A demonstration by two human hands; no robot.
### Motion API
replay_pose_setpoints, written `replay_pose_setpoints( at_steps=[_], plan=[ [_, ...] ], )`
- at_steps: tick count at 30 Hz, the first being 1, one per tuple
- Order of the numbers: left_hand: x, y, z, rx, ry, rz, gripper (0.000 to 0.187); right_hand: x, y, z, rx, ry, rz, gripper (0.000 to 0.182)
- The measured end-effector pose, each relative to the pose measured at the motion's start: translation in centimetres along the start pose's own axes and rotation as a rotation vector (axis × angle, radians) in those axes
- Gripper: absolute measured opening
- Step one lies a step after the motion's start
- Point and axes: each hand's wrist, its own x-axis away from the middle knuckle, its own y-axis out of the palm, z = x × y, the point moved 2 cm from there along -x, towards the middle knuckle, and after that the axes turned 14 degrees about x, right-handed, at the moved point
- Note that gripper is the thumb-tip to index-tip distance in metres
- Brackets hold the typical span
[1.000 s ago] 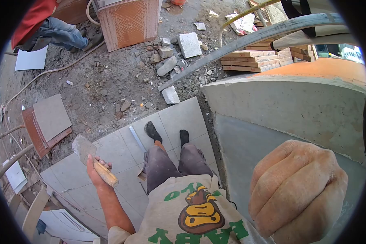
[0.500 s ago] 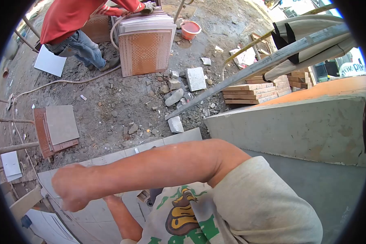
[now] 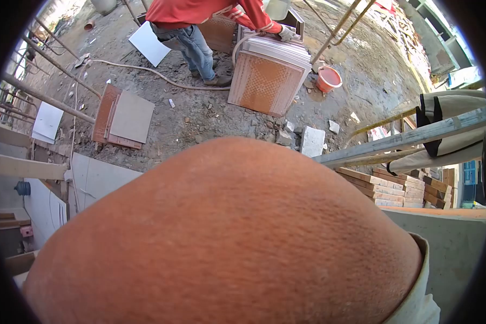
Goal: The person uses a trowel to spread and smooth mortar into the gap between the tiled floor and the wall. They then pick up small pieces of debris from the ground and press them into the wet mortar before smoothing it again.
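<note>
My bent right arm (image 3: 232, 227) fills the lower half of the head view, very close to the camera. A light sleeve edge (image 3: 418, 270) shows at its right end. Neither of my hands can be seen; the forearm runs out of view at the lower left, and whatever the hands hold or touch is hidden. Beyond the arm, pale floor tiles (image 3: 102, 178) show at the left. Past them a grey tile (image 3: 132, 116) leans with brown patterned tiles (image 3: 107, 110) on the dirt.
A co-worker in a red top (image 3: 183, 13) bends over a large stack of tiles (image 3: 267, 81), a gloved hand (image 3: 286, 34) on top. A red bucket (image 3: 329, 79), a white block (image 3: 312, 141), stacked bricks (image 3: 378, 186) and a slanting metal pole (image 3: 405, 137) stand right. A hose (image 3: 162, 81) crosses the dirt.
My right arm has risen close to the camera, and both hands have gone out of sight. The view has swung, so the tile stacks and co-worker appear further right.
</note>
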Motion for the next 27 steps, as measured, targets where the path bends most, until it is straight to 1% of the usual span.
replay_pose_setpoints(
  at_steps=[4, 6, 7, 9, 10, 11, 12, 13, 15, 16, 18, 19, 21, 23, 25, 27],
  plan=[
    [2.0, -1.7, -2.4, 0.094, 0.023, 0.052, 0.041, -1.3, 1.0, -6.3, 0.038, -0.09, -0.079, 0.025],
    [1.8, -1.3, -3.2, 0.14, 0.02, 0.049, 0.041, -0.5, 2.0, -8.2, 0.049, -0.111, -0.1, 0.025],
    [1.5, -1.0, -3.6, 0.16, 0.024, 0.035, 0.041, 0.8, 2.2, -8.6, 0.039, -0.102, -0.088, 0.026],
    [1.2, -0.6, -3.9, 0.194, 0.027, -0.001, 0.04, 4.8, 4.0, -6.6, 0.118, -0.143, 0.056, 0.021],
    [1.0, -0.4, -4.0, 0.213, 0.03, -0.022, 0.04, 6.6, 4.4, -5.1, 0.007, -0.086, 0.046, 0.017],
    [1.0, -0.5, -4.0, 0.229, 0.038, -0.026, 0.04, 7.9, 5.5, -3.9, -0.006, -0.015, -0.011, 0.015],
    [0.7, -0.2, -4.0, 0.242, 0.037, -0.047, 0.04, 9.2, 6.3, -2.6, 0.015, 0.0, -0.165, 0.014],
    [0.7, -0.3, -3.9, 0.256, 0.047, -0.054, 0.04, 9.7, 8.6, -1.4, -0.037, 0.082, -0.235, 0.013],
    [0.5, -0.7, -3.6, 0.287, 0.064, -0.051, 0.04, 9.9, 11.9, -0.4, 0.013, 0.095, -0.394, 0.01],
    [0.1, -0.8, -3.1, 0.29, 0.066, -0.051, 0.04, 9.4, 13.0, -1.3, 0.02, 0.099, -0.402, 0.01],
    [-0.4, -1.3, -1.7, 0.302, 0.083, -0.036, 0.039, 8.1, 14.9, -3.6, 0.209, -0.081, -0.315, 0.01],
    [-0.8, -1.9, -0.9, 0.311, 0.097, -0.024, 0.039, 6.9, 14.9, -5.2, 0.245, -0.173, -0.287, 0.01],
    [-1.3, -2.9, 0.2, 0.329, 0.108, -0.004, 0.039, 4.0, 13.7, -9.0, 0.202, -0.327, -0.283, 0.01],
    [-2.4, -3.4, 2.1, 0.305, 0.095, 0.004, 0.039, 0.1, 11.7, -11.0, 0.133, -0.387, -0.239, 0.01],
    [-3.1, -4.0, 3.9, 0.256, 0.09, -0.001, 0.039, -3.9, 10.1, -10.6, 0.121, -0.367, -0.197, 0.01],
    [-3.1, -5.5, 5.5, 0.257, 0.123, 0.039, 0.038, -5.9, 8.6, -9.7, 0.141, -0.38, -0.187, 0.01]
  ],
)
